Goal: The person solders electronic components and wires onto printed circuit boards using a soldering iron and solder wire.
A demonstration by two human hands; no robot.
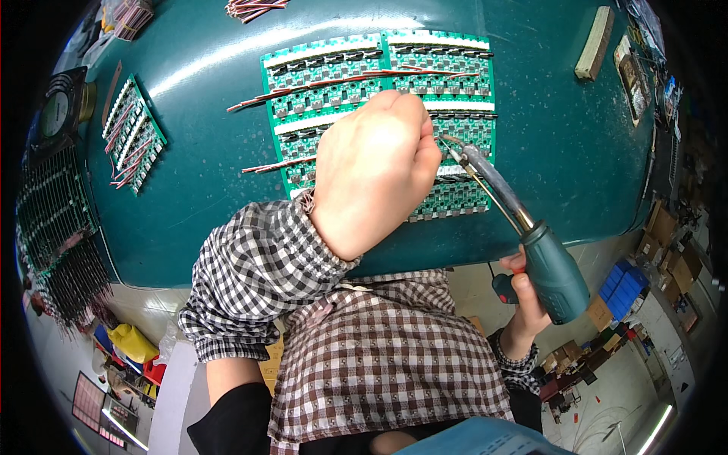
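Note:
A green circuit board panel [356,68] lies on the dark teal table [546,136], with thin red and white wires [326,83] running across it. My left hand [375,171] rests closed on the panel's middle, fingers pinched at a spot near the iron's tip; what it pinches is hidden. My right hand [523,307] grips the teal handle of a soldering iron [531,235] at the table's near edge. The iron's metal tip [447,144] points up-left and meets the board beside my left fingers.
A smaller green board with wires [135,133] lies at the left. Stacks of dark boards [53,227] stand off the left edge near a round fan [61,110]. A wooden block [595,42] sits at the back right. More wires [254,7] lie at the far edge.

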